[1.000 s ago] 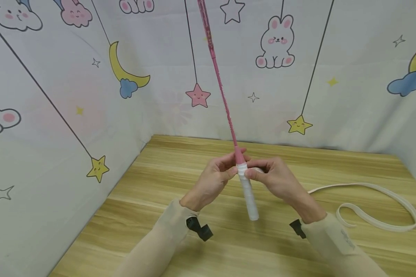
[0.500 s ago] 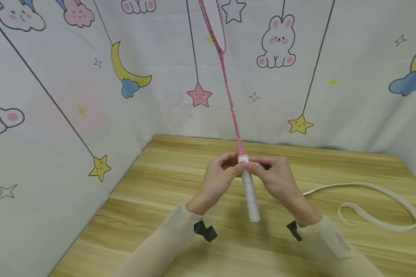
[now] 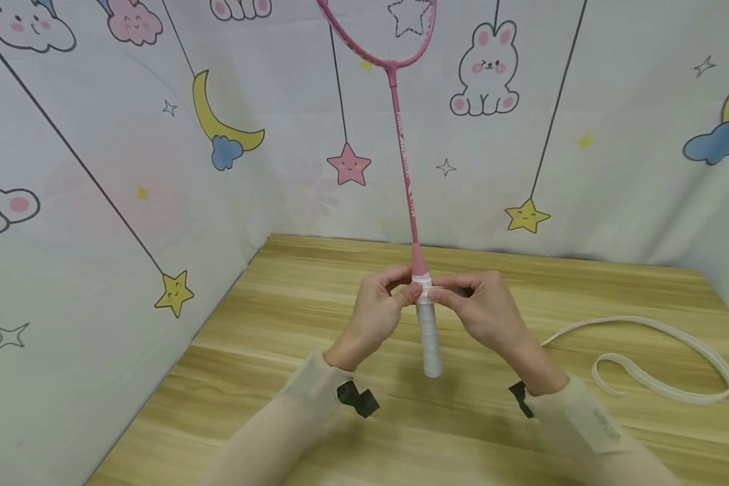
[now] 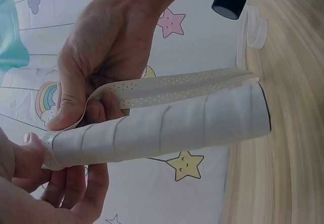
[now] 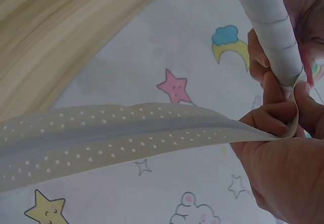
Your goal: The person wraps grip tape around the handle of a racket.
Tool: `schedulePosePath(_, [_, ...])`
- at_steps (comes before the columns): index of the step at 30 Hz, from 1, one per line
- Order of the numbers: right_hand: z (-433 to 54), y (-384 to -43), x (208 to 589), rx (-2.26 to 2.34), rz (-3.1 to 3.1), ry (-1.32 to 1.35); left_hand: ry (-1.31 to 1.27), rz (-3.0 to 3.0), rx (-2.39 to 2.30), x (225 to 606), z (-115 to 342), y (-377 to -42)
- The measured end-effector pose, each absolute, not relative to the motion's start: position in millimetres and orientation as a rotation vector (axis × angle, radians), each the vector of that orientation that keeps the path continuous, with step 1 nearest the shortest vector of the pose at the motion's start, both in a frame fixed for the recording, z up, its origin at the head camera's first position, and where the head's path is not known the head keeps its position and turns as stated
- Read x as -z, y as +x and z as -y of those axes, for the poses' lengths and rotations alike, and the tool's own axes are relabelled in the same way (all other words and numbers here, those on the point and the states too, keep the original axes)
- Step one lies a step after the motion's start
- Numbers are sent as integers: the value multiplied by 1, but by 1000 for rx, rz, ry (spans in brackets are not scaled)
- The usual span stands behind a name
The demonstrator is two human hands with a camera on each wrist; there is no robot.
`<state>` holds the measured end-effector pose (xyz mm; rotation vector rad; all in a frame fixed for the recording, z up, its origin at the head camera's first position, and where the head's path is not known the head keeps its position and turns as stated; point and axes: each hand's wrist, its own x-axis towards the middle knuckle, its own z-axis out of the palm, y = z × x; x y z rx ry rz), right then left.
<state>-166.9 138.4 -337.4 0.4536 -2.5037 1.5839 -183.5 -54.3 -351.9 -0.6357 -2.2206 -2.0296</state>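
Above the wooden desk point(image 3: 316, 324), a pink racket point(image 3: 401, 135) stands upright, its white-wrapped handle point(image 3: 428, 331) between both hands. Left hand point(image 3: 373, 317) pinches the handle top; right hand point(image 3: 486, 314) pinches the perforated grip tape point(image 5: 126, 133). Risk: w/ slack, tape may wrinkle or unwind; a spare strip point(image 3: 662, 358) lies nearby.
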Motion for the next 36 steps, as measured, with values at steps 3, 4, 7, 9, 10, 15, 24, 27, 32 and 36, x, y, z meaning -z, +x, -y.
schedulePosePath(3, [-139,-166,335,-1550,2521,432,-659,2224,2073,352,56,-185])
schedulePosePath(4, [-139,-166,334,-1546,2521,432,-664,2223,2097,352,56,-185])
schedulePosePath(7, [-140,-165,333,-1552,2515,444,-681,2222,2180,352,58,-187])
schedulePosePath(9, [-140,-166,333,-1567,2513,441,-689,2220,2241,353,59,-188])
schedulePosePath(10, [-141,-166,333,-1575,2514,437,-697,2220,2267,353,60,-189])
schedulePosePath(15, [-143,-169,333,-1646,2533,406,-728,2238,2327,354,64,-189])
schedulePosePath(24, [-147,-169,332,-1738,2513,414,-821,2182,2471,351,65,-187])
schedulePosePath(27, [-145,-168,331,-1747,2480,436,-823,2189,2464,350,65,-184])
schedulePosePath(32, [-142,-167,331,-1761,2449,450,-756,2196,2469,350,64,-183])
schedulePosePath(36, [-143,-167,333,-1768,2458,407,-672,2222,2418,351,63,-184])
